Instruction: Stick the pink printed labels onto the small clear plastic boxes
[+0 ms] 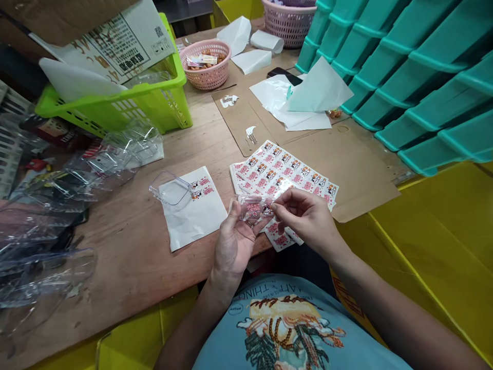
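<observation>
Between hands (235,245), glossy clear plastic case (243,202) with pink-printed sticker (253,208)

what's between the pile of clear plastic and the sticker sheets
The head view shows a mostly white sheet with a few stickers, a clear case overlapping its upper left corner, and wooden tabletop around them.

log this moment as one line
left hand: holds clear case; right hand: at its printed sticker; nearby: sticker sheets, second case partly on white paper

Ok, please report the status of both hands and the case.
Left hand holding clear case. Right hand at its right end, by the sticker. Sticker sheets just beyond; nothing seen blocking.
</observation>
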`<state>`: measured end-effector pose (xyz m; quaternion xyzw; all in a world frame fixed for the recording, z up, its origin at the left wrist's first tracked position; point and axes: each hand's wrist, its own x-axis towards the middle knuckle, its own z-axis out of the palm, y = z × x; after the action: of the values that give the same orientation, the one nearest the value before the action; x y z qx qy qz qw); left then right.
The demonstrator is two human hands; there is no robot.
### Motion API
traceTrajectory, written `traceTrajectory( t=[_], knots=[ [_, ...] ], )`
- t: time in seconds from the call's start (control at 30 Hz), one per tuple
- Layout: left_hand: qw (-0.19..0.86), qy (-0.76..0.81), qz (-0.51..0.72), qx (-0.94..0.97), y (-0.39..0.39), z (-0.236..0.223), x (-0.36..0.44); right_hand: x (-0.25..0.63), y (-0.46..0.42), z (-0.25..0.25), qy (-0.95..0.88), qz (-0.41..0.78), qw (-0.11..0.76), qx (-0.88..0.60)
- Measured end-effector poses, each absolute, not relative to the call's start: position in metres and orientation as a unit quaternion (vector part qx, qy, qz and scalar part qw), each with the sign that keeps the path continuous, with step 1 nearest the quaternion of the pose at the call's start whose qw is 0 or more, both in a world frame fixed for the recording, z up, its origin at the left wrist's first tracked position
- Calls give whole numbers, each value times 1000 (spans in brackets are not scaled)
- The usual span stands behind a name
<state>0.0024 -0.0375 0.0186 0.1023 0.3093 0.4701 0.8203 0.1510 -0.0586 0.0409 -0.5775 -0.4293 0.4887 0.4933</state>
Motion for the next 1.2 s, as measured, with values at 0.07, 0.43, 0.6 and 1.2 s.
traceTrajectory(
  t=[0.07,0.43,0.6,1.2],
  knots=[
    [819,310,470,109,-37,18,2,151,-58,40,-427,490,492,-579],
    [820,309,463,136,-38,19,5,150,-66,46,-476,425,491,-593],
    [822,304,465,128,-37,19,5,156,-58,36,-436,479,485,-587],
    [820,301,462,151,-38,19,7,153,-70,50,-497,401,475,-606]
  ],
)
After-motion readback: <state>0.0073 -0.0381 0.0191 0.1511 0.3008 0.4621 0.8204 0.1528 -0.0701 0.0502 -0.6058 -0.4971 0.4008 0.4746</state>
